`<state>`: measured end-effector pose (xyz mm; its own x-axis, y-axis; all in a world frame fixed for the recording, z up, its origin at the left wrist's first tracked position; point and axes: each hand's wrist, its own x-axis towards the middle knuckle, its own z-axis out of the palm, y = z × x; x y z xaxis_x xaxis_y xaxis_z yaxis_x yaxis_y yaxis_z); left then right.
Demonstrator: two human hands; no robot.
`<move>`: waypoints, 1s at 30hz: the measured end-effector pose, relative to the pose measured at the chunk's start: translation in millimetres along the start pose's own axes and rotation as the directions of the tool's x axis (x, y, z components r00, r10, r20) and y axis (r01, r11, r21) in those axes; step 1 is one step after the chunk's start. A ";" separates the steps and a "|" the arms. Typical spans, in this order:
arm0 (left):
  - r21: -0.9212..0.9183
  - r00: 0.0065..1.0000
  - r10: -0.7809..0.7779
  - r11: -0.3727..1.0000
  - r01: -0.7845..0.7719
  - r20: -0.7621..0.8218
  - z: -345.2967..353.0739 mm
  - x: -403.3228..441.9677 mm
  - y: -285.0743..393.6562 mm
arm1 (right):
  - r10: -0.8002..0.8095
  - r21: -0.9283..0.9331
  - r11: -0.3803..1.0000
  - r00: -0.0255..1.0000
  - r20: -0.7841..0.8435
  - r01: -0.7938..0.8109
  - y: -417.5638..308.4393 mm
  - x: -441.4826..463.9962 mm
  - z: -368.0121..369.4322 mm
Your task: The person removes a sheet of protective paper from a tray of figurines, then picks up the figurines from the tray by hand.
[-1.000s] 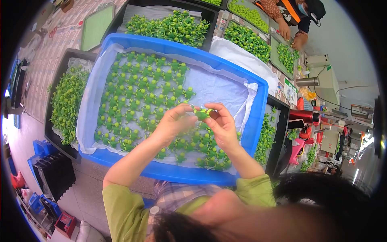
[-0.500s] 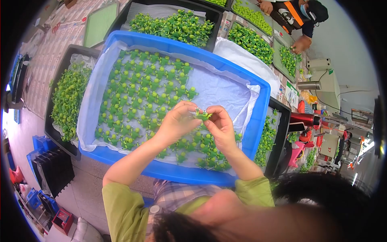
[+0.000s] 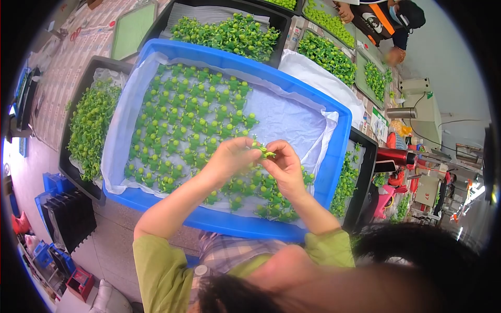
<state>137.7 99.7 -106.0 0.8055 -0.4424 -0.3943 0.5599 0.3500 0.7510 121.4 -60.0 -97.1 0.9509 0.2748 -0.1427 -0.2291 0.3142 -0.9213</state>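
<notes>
A small green piece (image 3: 265, 152) is pinched between my two hands, above the middle of a blue tray (image 3: 229, 226). My left hand (image 3: 232, 159) holds it from the left, with fingertips and thumb together. From the right, my right hand (image 3: 284, 164) grips it between thumb and fingers. Rows of similar green pieces with round light-green tops (image 3: 190, 115) lie on the white liner (image 3: 284, 117) inside the tray. The fine shape of the held piece is partly hidden by my fingers.
Dark trays heaped with green pieces stand at the left (image 3: 91, 125), behind (image 3: 224, 36) and right (image 3: 342, 182). A flat green tray (image 3: 134, 31) lies at the back left. Across the table a co-worker (image 3: 378, 21) reaches over more trays. A red bottle (image 3: 394, 155) lies at the right.
My hands stay together on the green piece, which has turned slightly between my fingertips. The co-worker's hands have moved apart. The view has shifted slightly.
</notes>
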 end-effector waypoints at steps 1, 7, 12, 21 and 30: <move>0.001 1.000 0.001 1.000 -0.001 -0.001 -1.4 0.2 -0.4 | 0.000 0.001 1.000 1.000 0.002 0.000 -0.1 -0.3 -1.0; -0.054 0.999 -0.036 0.998 0.036 -0.010 -0.4 -0.9 0.6 | 0.034 -0.051 0.998 0.999 -0.005 -0.035 1.5 -0.2 -3.4; -0.098 0.997 -0.066 0.993 0.062 -0.037 -0.6 -0.4 -0.1 | 0.036 -0.051 0.998 0.999 0.011 -0.036 1.0 -0.9 -2.4; -0.074 0.997 -0.072 0.995 0.073 0.013 -1.6 -0.2 0.3 | -0.065 -0.178 0.982 0.998 -0.012 0.062 1.9 -3.6 -1.9; -0.172 0.988 -0.152 0.974 0.145 -0.027 1.8 1.9 2.5 | -0.370 -0.820 0.524 0.929 0.024 0.230 -50.7 -9.1 -51.2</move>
<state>140.3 98.3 -103.9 0.7159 -0.4678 -0.5183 0.6960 0.4186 0.5834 135.1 -125.0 -67.6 0.9628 0.1611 0.2169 0.2696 -0.5172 -0.8123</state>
